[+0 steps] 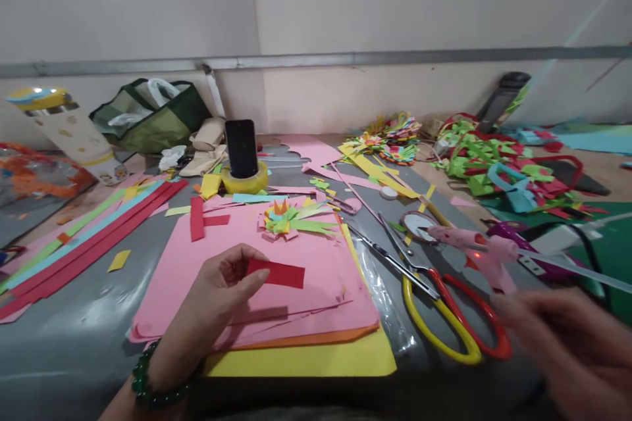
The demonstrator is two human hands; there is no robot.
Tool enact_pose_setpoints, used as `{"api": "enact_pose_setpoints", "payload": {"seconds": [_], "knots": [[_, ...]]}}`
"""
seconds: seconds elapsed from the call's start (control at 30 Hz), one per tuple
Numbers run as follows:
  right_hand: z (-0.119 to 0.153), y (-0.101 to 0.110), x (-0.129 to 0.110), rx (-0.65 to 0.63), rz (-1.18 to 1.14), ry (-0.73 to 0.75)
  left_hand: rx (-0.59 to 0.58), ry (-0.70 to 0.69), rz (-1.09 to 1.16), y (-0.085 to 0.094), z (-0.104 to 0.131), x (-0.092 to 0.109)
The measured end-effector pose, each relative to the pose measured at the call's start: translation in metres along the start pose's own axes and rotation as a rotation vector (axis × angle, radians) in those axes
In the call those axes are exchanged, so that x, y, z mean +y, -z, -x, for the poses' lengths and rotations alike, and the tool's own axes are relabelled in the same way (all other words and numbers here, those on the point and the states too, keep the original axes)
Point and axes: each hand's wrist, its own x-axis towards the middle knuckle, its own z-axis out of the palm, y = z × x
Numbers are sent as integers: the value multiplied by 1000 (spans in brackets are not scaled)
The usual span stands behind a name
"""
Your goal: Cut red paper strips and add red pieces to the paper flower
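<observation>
A short red paper strip [284,275] is pinched between the thumb and fingers of my left hand [224,283], held just above a stack of pink paper sheets [172,296]. On that stack lies a small fringed paper flower [284,220] in green, yellow and orange. Two more red strips [197,218] rest at its upper left. At the right, the blurred fingers of my right hand [567,335] close at the lower end of a pink glue gun [474,243]. Its nozzle points left over a round white disc [419,225], and a clear glue stick extends from its back.
Scissors [419,270] with red and yellow handles lie right of the stack. A phone [241,148] stands in a yellow tape roll [244,179]. Long coloured strips [99,237] lie left, with a bottle [74,131] behind. Paper flowers [390,138] and green cuttings [474,151] sit at the back.
</observation>
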Motion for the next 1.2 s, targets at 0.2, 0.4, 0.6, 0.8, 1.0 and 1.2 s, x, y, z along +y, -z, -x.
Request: {"api": "enact_pose_setpoints", "payload": {"seconds": [0.2, 0.4, 0.6, 0.8, 1.0, 1.2], "knots": [[36, -67, -78, -857, -729, 5, 75, -20, 209, -27, 12, 6], [44, -96, -92, -955, -1143, -170, 281, -316, 16, -47, 29, 3], [41, -108, -90, -867, -1254, -272, 110, -499, -33, -51, 39, -6], [31, -97, -90, -831, -1083, -148, -56, -476, -45, -39, 38, -4], [30, -99, -89, -862, -1158, -264, -17, -771, -274, -36, 31, 0], [32, -101, -91, -947, -1231, -370, -67, -985, -502, -30, 31, 1]]}}
